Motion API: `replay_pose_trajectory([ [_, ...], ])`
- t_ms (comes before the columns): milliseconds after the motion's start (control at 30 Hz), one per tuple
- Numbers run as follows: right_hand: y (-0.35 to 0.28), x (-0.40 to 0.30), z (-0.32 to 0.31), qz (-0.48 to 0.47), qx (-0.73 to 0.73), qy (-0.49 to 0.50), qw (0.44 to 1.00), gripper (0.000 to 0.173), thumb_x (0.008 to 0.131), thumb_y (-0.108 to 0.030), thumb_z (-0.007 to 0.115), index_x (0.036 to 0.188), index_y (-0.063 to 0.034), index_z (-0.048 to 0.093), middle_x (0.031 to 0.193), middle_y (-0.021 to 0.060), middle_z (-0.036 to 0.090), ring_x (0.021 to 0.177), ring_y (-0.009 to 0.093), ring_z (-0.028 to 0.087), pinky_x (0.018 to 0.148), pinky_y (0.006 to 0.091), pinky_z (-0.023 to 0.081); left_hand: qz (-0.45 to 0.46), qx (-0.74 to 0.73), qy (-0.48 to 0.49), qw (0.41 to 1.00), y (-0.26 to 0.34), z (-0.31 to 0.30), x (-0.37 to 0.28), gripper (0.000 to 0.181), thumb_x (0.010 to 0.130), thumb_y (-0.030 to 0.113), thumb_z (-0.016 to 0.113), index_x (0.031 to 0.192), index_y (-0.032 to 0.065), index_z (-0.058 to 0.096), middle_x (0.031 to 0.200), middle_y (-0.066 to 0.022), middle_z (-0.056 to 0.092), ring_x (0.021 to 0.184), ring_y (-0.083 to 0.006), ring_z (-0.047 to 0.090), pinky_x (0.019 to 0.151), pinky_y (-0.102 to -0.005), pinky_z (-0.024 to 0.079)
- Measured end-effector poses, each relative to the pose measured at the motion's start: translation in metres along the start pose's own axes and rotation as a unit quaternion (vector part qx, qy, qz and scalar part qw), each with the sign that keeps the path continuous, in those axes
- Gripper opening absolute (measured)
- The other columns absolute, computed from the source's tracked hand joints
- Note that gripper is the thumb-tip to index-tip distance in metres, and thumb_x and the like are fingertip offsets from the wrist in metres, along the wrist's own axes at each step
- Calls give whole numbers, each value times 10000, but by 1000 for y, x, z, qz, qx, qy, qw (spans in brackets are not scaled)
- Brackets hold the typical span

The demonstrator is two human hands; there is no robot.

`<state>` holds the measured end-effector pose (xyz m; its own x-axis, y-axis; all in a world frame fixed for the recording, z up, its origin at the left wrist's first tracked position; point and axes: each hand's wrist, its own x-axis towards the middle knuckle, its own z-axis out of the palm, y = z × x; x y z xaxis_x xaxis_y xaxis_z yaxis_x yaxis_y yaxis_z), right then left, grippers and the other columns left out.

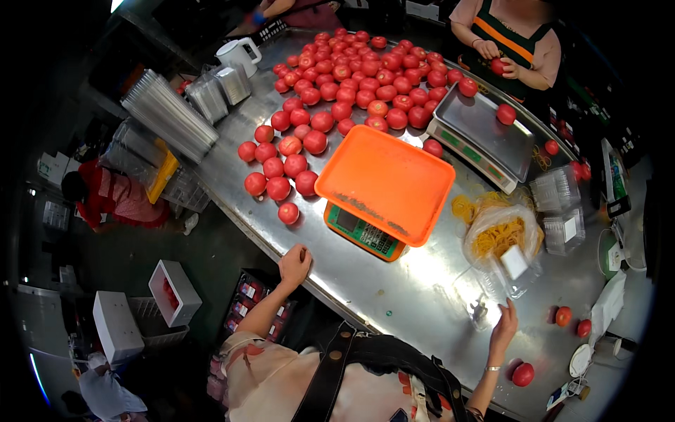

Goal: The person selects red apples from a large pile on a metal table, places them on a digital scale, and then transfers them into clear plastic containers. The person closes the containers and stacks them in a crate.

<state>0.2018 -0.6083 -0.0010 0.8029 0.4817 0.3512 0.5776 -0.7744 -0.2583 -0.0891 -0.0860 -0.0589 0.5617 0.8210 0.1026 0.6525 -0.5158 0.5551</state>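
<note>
My left hand (295, 265) rests at the near edge of the steel table (358, 285), its fingers curled in and nothing visible in them. On the right, my right hand (504, 326) pinches the near edge of a clear plastic container (509, 282) bearing a white label. That container overlaps a plastic bag of yellow rubber bands (498, 237). Between my hands, farther in, stands a digital scale (364, 232) with an orange tray (387, 182) on top; the tray holds nothing. Loose tomatoes (278, 188) lie left of the scale, the closest one beyond my left hand.
Many tomatoes (364, 68) cover the far table. A second scale (485, 132) carries tomatoes; behind it a co-worker (506, 47) holds one. Stacked clear containers (169, 113) and a white jug (238, 55) stand left. A tomato (523, 374) lies near my right forearm. Packed crates (253, 295) sit below the edge.
</note>
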Motion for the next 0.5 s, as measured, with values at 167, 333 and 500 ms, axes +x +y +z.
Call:
replay_pose_trajectory([
  [167, -47, -24, -2, 113, -3, 67, 991, 552, 740, 185, 418, 1215, -30, 599, 1389, 158, 521, 1254, 342, 505, 1013, 399, 422, 14, -65, 24, 997, 1, -1, 2, 113, 849, 177, 639, 907, 80, 636, 706, -85, 635, 637, -278, 630, 599, -397, 488],
  [333, -178, 33, 35, 88, 292, 88, 948, 358, 905, 47, 499, 1251, -1, 581, 1281, 138, 587, 1148, 254, 578, 951, 353, 464, 10, -139, 7, 990, -8, -2, 4, 133, 860, 121, 630, 977, 57, 627, 734, -91, 649, 627, -209, 640, 601, -342, 504],
  [500, -397, 97, 116, -174, 386, -135, 896, 459, 826, -105, 677, 1263, -53, 545, 1337, 183, 502, 1201, 381, 503, 1002, 433, 424, -70, -307, 22, 949, -42, -23, 53, 198, 887, 30, 576, 1083, 9, 579, 907, -96, 631, 740, -172, 611, 652, -277, 510],
])
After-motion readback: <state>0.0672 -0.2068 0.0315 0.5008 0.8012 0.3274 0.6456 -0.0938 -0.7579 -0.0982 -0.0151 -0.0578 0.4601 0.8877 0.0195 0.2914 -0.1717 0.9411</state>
